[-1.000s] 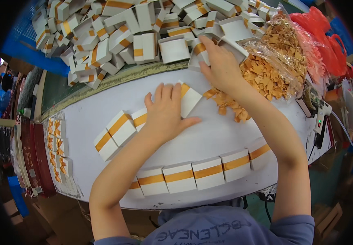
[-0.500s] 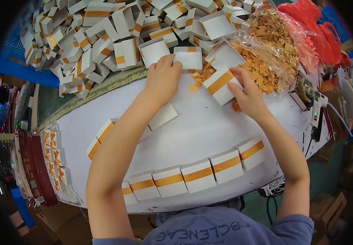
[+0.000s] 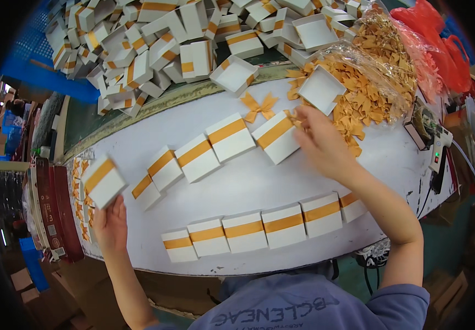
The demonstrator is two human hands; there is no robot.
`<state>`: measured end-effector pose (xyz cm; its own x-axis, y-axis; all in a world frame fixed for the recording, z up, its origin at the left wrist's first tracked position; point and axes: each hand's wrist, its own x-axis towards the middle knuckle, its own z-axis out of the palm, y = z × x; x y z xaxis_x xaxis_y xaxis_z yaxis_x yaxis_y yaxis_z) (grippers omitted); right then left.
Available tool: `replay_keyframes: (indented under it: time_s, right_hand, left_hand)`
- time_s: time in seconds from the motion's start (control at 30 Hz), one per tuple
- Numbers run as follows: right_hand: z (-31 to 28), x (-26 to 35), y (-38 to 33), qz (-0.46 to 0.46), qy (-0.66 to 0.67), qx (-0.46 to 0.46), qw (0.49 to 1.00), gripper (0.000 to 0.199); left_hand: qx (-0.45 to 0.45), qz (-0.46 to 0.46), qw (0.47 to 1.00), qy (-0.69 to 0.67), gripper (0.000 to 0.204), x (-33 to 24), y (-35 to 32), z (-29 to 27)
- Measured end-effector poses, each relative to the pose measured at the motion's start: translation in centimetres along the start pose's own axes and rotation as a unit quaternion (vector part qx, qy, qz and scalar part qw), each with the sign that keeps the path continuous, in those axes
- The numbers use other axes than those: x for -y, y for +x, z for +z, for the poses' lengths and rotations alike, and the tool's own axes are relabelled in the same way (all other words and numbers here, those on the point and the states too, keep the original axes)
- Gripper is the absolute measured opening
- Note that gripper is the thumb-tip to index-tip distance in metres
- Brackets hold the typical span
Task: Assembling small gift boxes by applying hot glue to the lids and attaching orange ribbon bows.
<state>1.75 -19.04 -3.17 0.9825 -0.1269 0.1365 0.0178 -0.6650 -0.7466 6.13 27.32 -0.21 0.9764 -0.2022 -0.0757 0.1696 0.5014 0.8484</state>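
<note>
Raised at the left, a white box with a gold ribbon band point(image 3: 104, 181) is gripped by my left hand point(image 3: 112, 226), its fingers at the lower edge. My right hand point(image 3: 322, 144) is closed at the right corner of another ribboned white box point(image 3: 276, 137). A bit of gold shows at those fingertips; I cannot tell whether it belongs to that box's ribbon. Left of this box runs a slanting row of similar boxes point(image 3: 198, 158). Just behind it lies a loose gold bow point(image 3: 259, 106). Closer to me stands a second row of ribboned boxes point(image 3: 247, 232).
A big heap of white boxes point(image 3: 193, 59) fills the back left. Gold bows point(image 3: 361, 82) spill from a clear bag at the back right, beside a red plastic bag point(image 3: 441, 55). Open box parts point(image 3: 235, 77) lie nearer. Boxes with bows line the left edge; a white power strip point(image 3: 440, 149) is at right.
My left hand has moved from the open boxes at the back to the far left, now with a ribboned box. My right hand's box has come down beside the slanting row. The view has shifted slightly.
</note>
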Motion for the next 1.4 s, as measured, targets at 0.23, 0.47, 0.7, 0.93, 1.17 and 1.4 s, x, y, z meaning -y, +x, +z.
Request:
replay_keyframes:
  time_s: [0.23,0.47,0.7,0.93,1.17,1.4]
  right_hand:
    - [-2.5,-2.6,2.0,-0.12,-0.218,0.054,0.967,0.047]
    - [-3.1,0.6,1.8,-0.143,-0.137,0.149,0.969,0.059]
    - [-2.0,2.4,1.9,-0.186,-0.211,0.176,0.943,0.078]
    - [-7.1,-0.3,-2.0,0.189,0.123,0.326,0.918,0.079]
    - [-7.4,-3.6,1.5,0.049,-0.074,0.115,0.989,0.076]
    - [-14.6,-1.0,-4.2,0.261,0.098,0.171,0.945,0.075]
  left_hand:
    - [-0.199,-0.056,0.973,-0.107,0.035,2.7,-7.7,-9.3]
    - [-0.259,-0.04,0.764,0.59,0.048,2.1,-6.9,-5.7]
    - [0.045,0.037,0.552,0.832,0.106,3.6,-0.6,0.7]
    - [0.045,0.017,0.545,0.837,0.116,2.4,0.4,0.8]
    - [0.223,0.145,0.561,0.784,0.103,5.8,6.3,12.1]
    - [0.252,0.129,0.561,0.778,0.091,12.7,8.7,17.8]
